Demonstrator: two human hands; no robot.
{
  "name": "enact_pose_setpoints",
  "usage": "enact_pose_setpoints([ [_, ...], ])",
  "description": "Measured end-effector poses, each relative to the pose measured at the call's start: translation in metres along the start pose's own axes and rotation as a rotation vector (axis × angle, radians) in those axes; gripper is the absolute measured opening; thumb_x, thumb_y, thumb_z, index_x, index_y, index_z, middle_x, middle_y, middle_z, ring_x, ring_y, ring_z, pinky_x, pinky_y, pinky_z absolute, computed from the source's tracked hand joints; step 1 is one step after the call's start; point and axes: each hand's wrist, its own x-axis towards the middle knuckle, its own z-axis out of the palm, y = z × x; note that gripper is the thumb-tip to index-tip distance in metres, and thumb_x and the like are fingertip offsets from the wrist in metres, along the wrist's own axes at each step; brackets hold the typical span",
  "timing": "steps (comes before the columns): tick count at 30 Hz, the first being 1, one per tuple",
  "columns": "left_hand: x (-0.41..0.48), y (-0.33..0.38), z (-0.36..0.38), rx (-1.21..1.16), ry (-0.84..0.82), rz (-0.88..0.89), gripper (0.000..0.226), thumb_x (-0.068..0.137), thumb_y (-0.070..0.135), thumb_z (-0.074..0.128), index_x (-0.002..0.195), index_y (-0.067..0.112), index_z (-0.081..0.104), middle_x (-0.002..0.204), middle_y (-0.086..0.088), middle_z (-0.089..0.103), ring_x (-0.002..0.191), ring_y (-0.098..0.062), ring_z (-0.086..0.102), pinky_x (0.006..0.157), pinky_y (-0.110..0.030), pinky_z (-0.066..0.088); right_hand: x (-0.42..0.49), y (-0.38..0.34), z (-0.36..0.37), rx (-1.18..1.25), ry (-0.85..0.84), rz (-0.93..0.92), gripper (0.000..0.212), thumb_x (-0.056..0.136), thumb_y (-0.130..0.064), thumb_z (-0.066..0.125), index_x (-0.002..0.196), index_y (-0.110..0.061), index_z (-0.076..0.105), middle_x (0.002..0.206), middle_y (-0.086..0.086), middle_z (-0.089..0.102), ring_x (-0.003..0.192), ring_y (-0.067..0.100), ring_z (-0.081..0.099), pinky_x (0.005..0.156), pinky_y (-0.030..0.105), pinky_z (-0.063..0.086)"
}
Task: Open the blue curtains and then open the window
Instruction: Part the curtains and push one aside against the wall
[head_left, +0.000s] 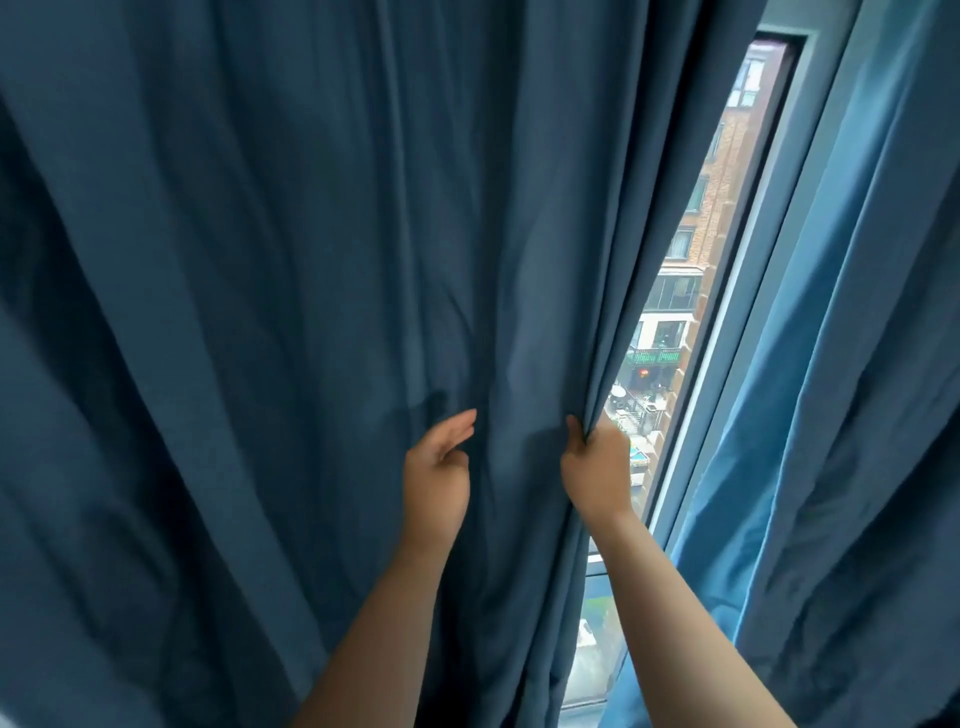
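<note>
A dark blue left curtain (291, 312) fills most of the head view and hangs in deep folds. My right hand (597, 467) pinches its right edge, with fingers hidden behind the cloth. My left hand (439, 467) is held up against the same curtain's front, fingers loosely curled, holding nothing. A lighter blue right curtain (852, 389) hangs at the right. Between the two curtains a narrow strip of the window (670, 312) shows, with brick buildings outside. No window handle is in sight.
The window's grey frame (737, 322) runs diagonally beside the right curtain. A horizontal frame bar (595, 566) crosses the glass low down, beside my right forearm. Curtain cloth covers everything to the left.
</note>
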Motion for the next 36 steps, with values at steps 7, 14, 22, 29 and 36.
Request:
enact_pose_setpoints([
  [7, 0.008, 0.015, -0.049, 0.057, 0.000, 0.014, 0.056, 0.083, -0.017, 0.035, 0.120, 0.020, 0.057, 0.091, 0.020, 0.052, 0.061, 0.008, 0.054, 0.054, -0.003, 0.039, -0.005, -0.022, 0.025, 0.036, 0.038, 0.105, 0.017, 0.089, 0.003, 0.045, 0.083, 0.014, 0.055, 0.071, 0.021, 0.057, 0.065, 0.031, 0.051, 0.056, 0.032, 0.034],
  [14, 0.030, 0.019, -0.084, 0.123, -0.069, 0.032, 0.059, 0.081, -0.012, 0.038, 0.123, 0.025, 0.056, 0.095, 0.014, 0.057, 0.066, 0.017, 0.052, 0.063, -0.003, 0.041, -0.017, -0.053, 0.056, 0.147, -0.043, 0.149, 0.016, 0.090, 0.001, 0.044, 0.089, 0.010, 0.057, 0.076, 0.012, 0.056, 0.068, 0.022, 0.049, 0.059, 0.028, 0.036],
  [22, 0.049, 0.024, -0.079, 0.133, 0.015, 0.022, 0.056, 0.087, -0.006, 0.040, 0.136, 0.020, 0.043, 0.136, 0.000, 0.048, 0.104, -0.002, 0.051, 0.079, -0.006, 0.039, -0.027, -0.059, 0.061, 0.154, -0.051, 0.159, 0.013, 0.089, 0.002, 0.047, 0.086, 0.008, 0.057, 0.073, 0.009, 0.054, 0.064, 0.021, 0.047, 0.051, 0.026, 0.035],
  [29, 0.065, 0.017, -0.039, 0.217, 0.088, 0.120, 0.049, 0.086, 0.000, 0.051, 0.134, 0.012, 0.044, 0.132, -0.007, 0.050, 0.121, -0.019, 0.048, 0.102, -0.028, 0.038, -0.018, -0.038, 0.046, 0.027, 0.088, 0.174, 0.017, 0.089, 0.001, 0.045, 0.080, 0.011, 0.055, 0.070, 0.018, 0.056, 0.062, 0.030, 0.050, 0.054, 0.029, 0.035],
  [36, 0.058, 0.016, -0.004, 0.091, -0.120, 0.087, 0.042, 0.090, 0.005, 0.051, 0.132, 0.012, 0.049, 0.129, 0.001, 0.056, 0.118, -0.012, 0.052, 0.103, -0.029, 0.040, -0.008, -0.025, 0.031, 0.070, 0.048, 0.159, 0.014, 0.089, 0.002, 0.045, 0.087, 0.008, 0.058, 0.080, 0.019, 0.062, 0.069, 0.033, 0.056, 0.058, 0.034, 0.044],
])
